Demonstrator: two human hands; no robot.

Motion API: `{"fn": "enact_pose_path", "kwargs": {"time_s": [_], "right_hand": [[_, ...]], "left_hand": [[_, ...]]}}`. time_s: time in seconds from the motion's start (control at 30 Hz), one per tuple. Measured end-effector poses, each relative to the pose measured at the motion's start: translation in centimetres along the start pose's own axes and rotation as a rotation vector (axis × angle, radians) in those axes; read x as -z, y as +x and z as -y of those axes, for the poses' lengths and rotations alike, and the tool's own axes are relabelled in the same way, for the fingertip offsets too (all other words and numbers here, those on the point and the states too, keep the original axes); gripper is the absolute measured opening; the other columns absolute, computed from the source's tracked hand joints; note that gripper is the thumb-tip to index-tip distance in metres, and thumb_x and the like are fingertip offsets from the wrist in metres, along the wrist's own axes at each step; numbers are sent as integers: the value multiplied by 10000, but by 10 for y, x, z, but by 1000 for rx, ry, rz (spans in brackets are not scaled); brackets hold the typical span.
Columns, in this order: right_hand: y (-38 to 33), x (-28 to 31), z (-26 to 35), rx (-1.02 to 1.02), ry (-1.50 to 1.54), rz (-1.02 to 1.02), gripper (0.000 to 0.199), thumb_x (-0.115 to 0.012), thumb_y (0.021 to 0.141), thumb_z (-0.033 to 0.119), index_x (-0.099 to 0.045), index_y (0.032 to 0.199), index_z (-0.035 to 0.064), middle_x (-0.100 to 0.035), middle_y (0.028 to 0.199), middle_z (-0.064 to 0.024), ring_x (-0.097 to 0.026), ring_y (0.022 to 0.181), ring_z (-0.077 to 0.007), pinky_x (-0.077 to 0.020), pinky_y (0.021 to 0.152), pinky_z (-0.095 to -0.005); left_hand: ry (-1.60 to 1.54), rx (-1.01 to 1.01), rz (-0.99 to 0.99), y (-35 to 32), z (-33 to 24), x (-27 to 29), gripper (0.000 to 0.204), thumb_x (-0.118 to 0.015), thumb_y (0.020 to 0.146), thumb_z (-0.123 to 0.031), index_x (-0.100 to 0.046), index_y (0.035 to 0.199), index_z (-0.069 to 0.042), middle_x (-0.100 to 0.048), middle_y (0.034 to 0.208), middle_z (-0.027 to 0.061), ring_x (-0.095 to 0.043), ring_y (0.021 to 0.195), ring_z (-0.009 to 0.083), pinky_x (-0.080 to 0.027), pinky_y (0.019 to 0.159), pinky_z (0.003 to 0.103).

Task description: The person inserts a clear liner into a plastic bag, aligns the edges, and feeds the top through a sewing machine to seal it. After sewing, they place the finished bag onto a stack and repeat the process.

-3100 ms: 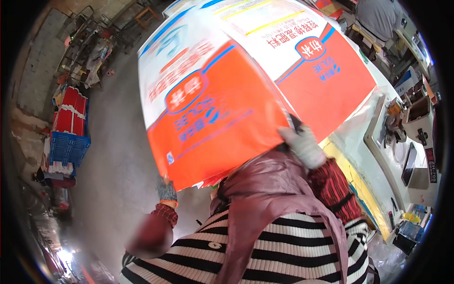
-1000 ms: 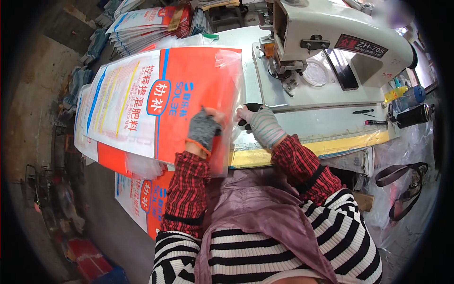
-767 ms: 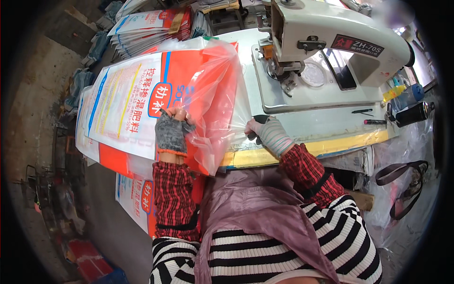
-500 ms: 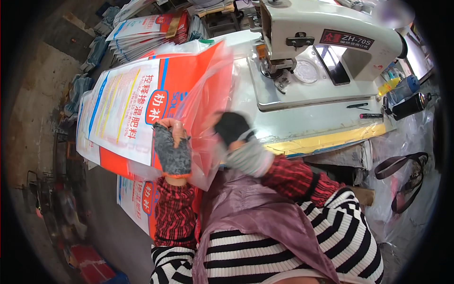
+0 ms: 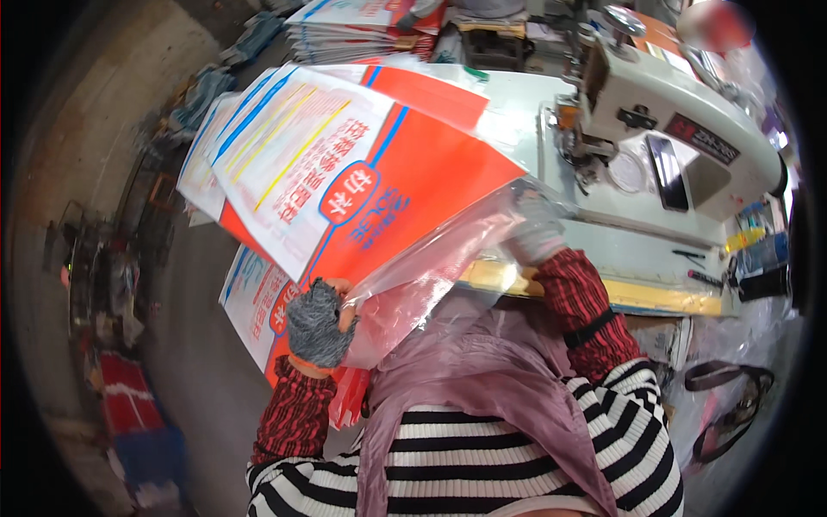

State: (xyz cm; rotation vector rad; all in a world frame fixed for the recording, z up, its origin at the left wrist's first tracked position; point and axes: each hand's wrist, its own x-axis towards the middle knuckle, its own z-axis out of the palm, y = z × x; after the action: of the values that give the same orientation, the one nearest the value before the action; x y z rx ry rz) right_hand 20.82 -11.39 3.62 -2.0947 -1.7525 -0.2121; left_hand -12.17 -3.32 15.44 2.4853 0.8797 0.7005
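A large red and white woven bag [image 5: 431,164] with a clear plastic liner [image 5: 413,289] lies slanted over other bags on the left of the table. My left hand [image 5: 323,326], in a grey fingerless glove, is closed on the bag's near edge, its thumb over the liner. My right hand [image 5: 536,228], gloved and blurred, is at the bag's right corner, partly behind clear film. The liner stretches between both hands, and the right hand seems closed on that corner; its fingertips are hidden. Below my left hand hangs another red and white bag [image 5: 245,297].
A white sewing machine [image 5: 689,121] stands at the right on the table, with a dark phone-like slab [image 5: 667,172] beside it. Pens [image 5: 705,277] and bottles [image 5: 762,252] lie near the right edge. A stack of bags [image 5: 345,39] is at the back, with someone's gloved hand [image 5: 419,12] on it.
The top bag has turned and shifted right, its liner now stretched between my hands. My right hand has moved right and my left hand a little nearer. The head view has swung left.
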Motion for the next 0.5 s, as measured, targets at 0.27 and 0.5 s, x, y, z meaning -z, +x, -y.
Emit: {"fn": "enact_pose_path", "kwargs": {"time_s": [0.27, 0.5], "right_hand": [[-17, 34, 2, -655, 501, -419, 406, -674, 747, 286, -560, 1063, 57, -578, 822, -140, -563, 805, -310, -444, 719, -384], [-4, 80, 4, -438, 203, -748, 443, -701, 710, 220, -523, 1074, 42, -541, 934, -125, -516, 892, -280, -415, 790, -360]], "left_hand": [[19, 8, -118, -5, -8, 9, 239, -647, 660, -20, -549, 875, -54, -570, 644, 83, -595, 573, 249, -465, 531, 322], [-54, 70, -171, -3, -26, 9, 100, -602, 800, -65, -558, 868, -5, -572, 639, 114, -596, 555, 210, -466, 506, 303]]}}
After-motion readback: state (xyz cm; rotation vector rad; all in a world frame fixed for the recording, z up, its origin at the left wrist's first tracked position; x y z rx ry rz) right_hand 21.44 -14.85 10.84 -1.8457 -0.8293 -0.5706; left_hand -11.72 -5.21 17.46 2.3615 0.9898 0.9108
